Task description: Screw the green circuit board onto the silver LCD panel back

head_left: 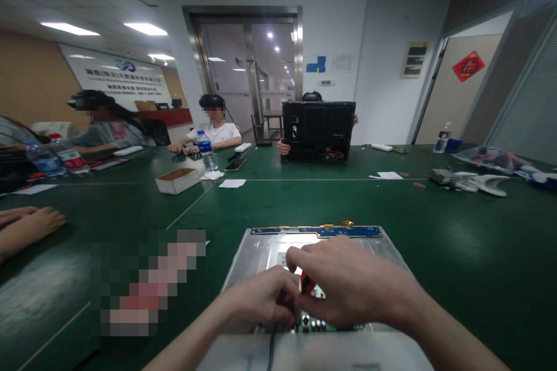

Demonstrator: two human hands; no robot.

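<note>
In front of me on the table lies a silvery metal panel (243, 258) with a blue circuit strip (348, 232) along its far edge. A green circuit board (313, 324) with small dark and silver components shows at its near side, partly under my hands. My right hand (354, 278) is curled round a red-and-black tool handle (308, 283); the tool's tip is hidden. Beside it, almost touching, my left hand (267, 298) has its fingers pinched low over the board. What they grip is hidden. A dark cable (272, 348) runs below the left fingers.
A blurred phone-like item (156, 284) lies at left, near another person's hand (32, 229). Further off are an open white box (177, 180), a water bottle (206, 151) and a phone (235, 164). Across the table, a person holds up a black panel (319, 130). Grey-white parts (467, 181) lie right.
</note>
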